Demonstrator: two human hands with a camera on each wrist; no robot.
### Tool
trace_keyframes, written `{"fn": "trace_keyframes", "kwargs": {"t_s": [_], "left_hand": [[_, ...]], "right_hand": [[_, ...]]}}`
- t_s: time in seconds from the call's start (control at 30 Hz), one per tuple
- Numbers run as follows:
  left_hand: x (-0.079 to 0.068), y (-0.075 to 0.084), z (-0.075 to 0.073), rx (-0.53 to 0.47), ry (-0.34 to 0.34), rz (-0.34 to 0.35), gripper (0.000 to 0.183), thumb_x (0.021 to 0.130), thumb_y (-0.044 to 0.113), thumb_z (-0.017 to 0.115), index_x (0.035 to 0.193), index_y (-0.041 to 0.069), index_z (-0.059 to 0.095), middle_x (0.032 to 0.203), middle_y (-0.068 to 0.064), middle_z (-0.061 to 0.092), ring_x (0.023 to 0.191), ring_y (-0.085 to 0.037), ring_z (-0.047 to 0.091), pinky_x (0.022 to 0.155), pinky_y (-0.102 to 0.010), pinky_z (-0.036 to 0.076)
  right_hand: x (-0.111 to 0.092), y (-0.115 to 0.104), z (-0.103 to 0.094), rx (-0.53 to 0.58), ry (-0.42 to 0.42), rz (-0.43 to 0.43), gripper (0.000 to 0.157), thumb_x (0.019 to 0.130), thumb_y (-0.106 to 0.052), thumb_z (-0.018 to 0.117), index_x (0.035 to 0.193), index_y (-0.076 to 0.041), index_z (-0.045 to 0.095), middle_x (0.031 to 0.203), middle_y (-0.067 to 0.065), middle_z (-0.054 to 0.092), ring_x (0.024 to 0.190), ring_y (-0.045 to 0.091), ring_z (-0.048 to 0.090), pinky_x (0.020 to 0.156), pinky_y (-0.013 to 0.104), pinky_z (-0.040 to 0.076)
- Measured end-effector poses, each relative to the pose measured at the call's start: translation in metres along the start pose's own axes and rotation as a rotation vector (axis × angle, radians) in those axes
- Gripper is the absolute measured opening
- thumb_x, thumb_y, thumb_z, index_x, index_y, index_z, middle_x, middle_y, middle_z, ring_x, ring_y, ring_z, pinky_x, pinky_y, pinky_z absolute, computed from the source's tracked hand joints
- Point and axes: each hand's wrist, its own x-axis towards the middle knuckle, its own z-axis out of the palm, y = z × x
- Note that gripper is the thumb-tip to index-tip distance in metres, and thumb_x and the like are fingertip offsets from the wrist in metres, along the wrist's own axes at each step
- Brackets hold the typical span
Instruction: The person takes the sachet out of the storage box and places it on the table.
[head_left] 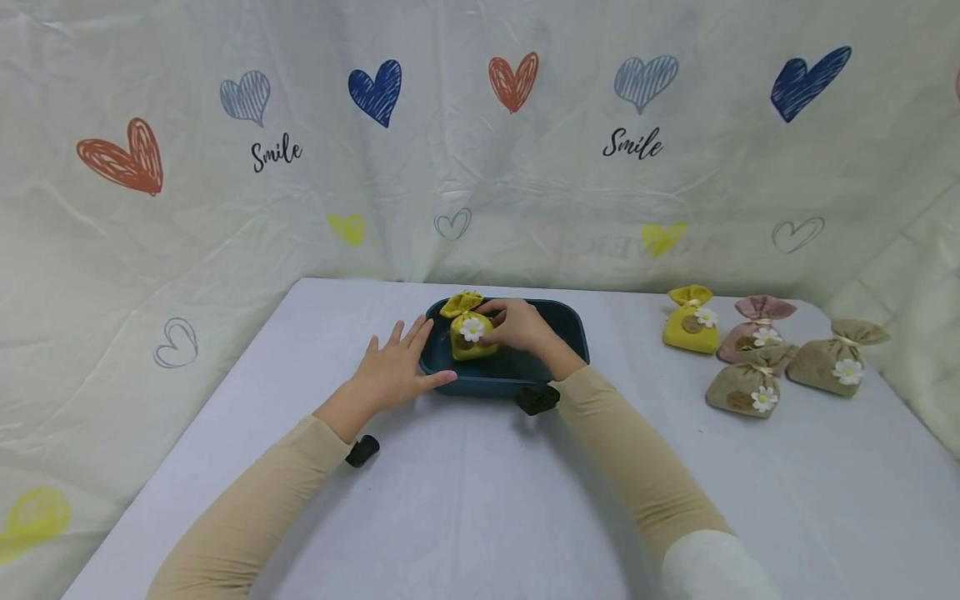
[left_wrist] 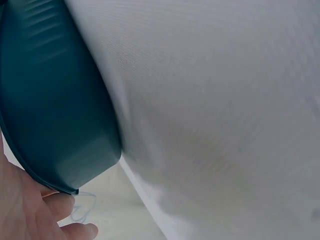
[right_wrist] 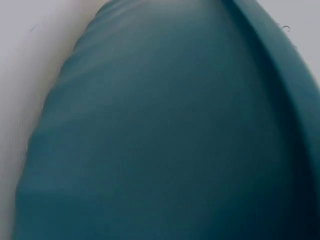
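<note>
A yellow drawstring pouch [head_left: 471, 350] with a white flower stands upright in the left part of a dark teal basin [head_left: 480, 387]. My right hand [head_left: 525, 327] reaches over the basin's front rim and pinches the pouch from its right side. At the basin's left rim, my left hand [head_left: 390, 371] lies with fingers spread and touches the edge. In the left wrist view its fingers [left_wrist: 60, 206] show beside the rim of the basin [left_wrist: 60, 100]. Only the outer wall of the basin [right_wrist: 160, 125] and its rim appear in the right wrist view, where the hand is hidden.
On the right of the white table [head_left: 465, 500] sit another yellow pouch [head_left: 686, 332], a pink pouch [head_left: 757, 312] and two beige pouches [head_left: 742, 387], close together. A white curtain [head_left: 480, 167] printed with hearts hangs behind the table.
</note>
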Motion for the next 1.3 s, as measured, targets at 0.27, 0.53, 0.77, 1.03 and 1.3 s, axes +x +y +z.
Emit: {"fn": "trace_keyframes", "kwargs": {"t_s": [0.27,0.53,0.77,1.03,1.3], "left_hand": [[0.000,0.000,-0.001,-0.005,0.012,0.005,0.106,0.093,0.077,0.049,0.166,0.012,0.009,0.172,-0.006,0.007,0.155,-0.040,0.008,0.117,-0.071,0.011],[-0.001,0.001,-0.001,0.000,0.021,0.009,0.106,0.094,0.076,0.050,0.166,0.011,0.009,0.172,-0.006,0.008,0.155,-0.040,0.009,0.117,-0.071,0.012],[-0.001,0.000,0.001,-0.008,0.017,0.004,0.106,0.093,0.076,0.050,0.166,0.012,0.009,0.172,-0.006,0.007,0.155,-0.040,0.008,0.117,-0.071,0.011],[-0.002,0.001,0.000,-0.016,0.011,-0.003,0.105,0.094,0.075,0.051,0.166,0.012,0.009,0.172,-0.006,0.007,0.155,-0.040,0.007,0.116,-0.071,0.010],[-0.002,0.001,0.000,-0.013,0.013,0.001,0.106,0.094,0.076,0.050,0.166,0.011,0.009,0.172,-0.006,0.007,0.155,-0.040,0.007,0.115,-0.073,0.011]], "right_hand": [[-0.013,-0.001,-0.017,0.062,0.013,0.004,0.057,0.086,-0.010,0.083,0.140,-0.007,0.063,0.122,0.021,0.066,0.105,0.031,0.065,0.085,0.040,0.058],[-0.025,0.004,-0.028,0.161,0.032,-0.022,0.056,0.088,-0.005,0.081,0.141,-0.004,0.062,0.118,0.022,0.068,0.096,0.029,0.068,0.084,0.046,0.059],[-0.039,0.005,-0.037,0.172,0.051,-0.033,0.057,0.088,-0.005,0.080,0.142,-0.003,0.061,0.119,0.023,0.069,0.098,0.030,0.069,0.085,0.048,0.059],[-0.050,0.010,-0.049,0.232,0.049,-0.013,0.059,0.090,-0.005,0.078,0.145,-0.003,0.057,0.130,0.026,0.062,0.108,0.033,0.065,0.085,0.043,0.059],[-0.060,0.015,-0.062,0.302,0.052,0.019,0.060,0.091,-0.002,0.076,0.147,-0.004,0.055,0.136,0.027,0.056,0.114,0.036,0.062,0.088,0.045,0.059]]}}
